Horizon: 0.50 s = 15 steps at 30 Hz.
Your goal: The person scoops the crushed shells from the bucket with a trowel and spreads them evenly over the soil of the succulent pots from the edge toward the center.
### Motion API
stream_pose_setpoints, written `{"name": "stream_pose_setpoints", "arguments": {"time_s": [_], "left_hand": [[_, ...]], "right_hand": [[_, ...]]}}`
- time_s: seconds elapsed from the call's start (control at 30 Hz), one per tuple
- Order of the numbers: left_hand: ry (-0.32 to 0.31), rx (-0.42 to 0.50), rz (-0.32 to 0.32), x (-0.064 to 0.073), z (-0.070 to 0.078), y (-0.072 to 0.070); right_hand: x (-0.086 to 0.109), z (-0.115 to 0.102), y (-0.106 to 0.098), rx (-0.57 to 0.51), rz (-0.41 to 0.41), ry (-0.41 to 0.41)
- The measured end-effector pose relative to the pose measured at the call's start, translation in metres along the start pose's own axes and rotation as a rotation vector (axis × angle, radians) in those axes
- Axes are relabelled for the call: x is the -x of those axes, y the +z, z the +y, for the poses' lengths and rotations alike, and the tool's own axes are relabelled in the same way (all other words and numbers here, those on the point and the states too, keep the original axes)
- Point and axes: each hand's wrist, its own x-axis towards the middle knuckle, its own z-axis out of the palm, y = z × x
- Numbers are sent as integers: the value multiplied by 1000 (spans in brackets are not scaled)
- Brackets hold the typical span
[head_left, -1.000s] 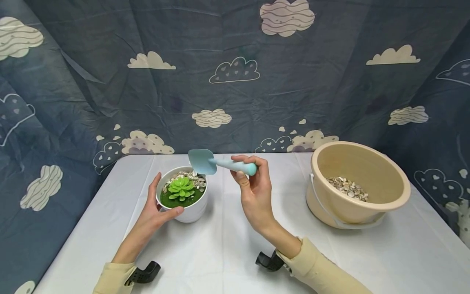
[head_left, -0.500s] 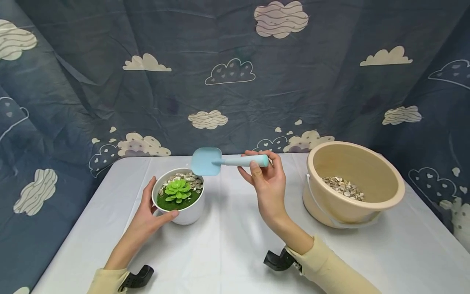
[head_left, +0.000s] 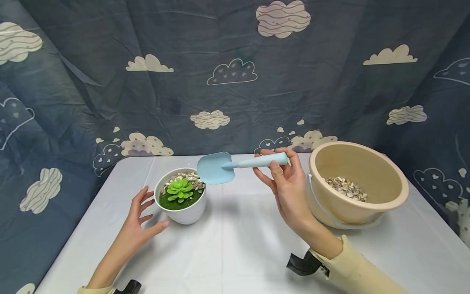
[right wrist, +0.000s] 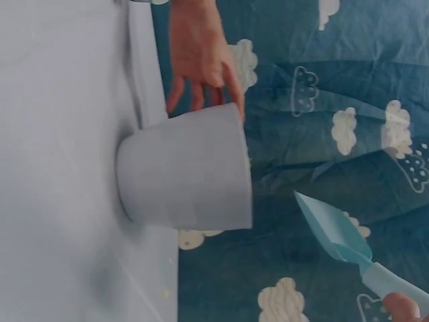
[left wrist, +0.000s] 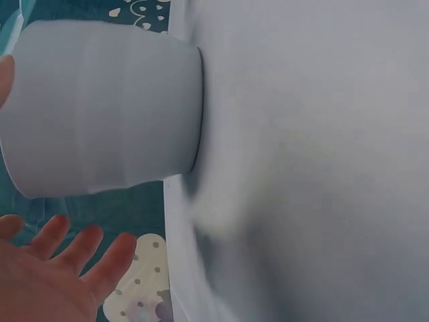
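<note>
On a white-covered table [head_left: 249, 249] stand two containers: one white pot [head_left: 188, 214] at left and one beige bucket [head_left: 367, 165] at right. The pot, upright, bears one green plant [head_left: 180, 190], with pebbles [head_left: 189, 177] behind it; more pebbles, too many to count, lie at the bottom of the bucket. One pale blue shovel [head_left: 242, 163] is held in the air between the two, its handle pinched between the thumb and fingers of the right hand [head_left: 290, 192]. Its long axis runs nearly level from left to right, the blade pointing left toward the pot and the handle end rising slightly at right. In the head view the blade overlaps the pot's right rim; the right wrist view shows it above the rim and apart from the pot. The left hand [head_left: 137, 224], fingers spread and holding nothing, is just beside the pot's left side. One dark curtain [head_left: 183, 36] with pale clouds hangs behind.
</note>
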Motion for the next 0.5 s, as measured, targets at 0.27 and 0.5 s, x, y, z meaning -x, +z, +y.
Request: {"name": "stream_pose_setpoints", "arguments": {"time_s": [0.27,0.5], "left_hand": [[-32,-60,0,21,10,2],[26,-34,35,34,19,9]], "right_hand": [[0,-23,-12,-53,-2,5],[1,-39,-21,-23,-4,-11]]}}
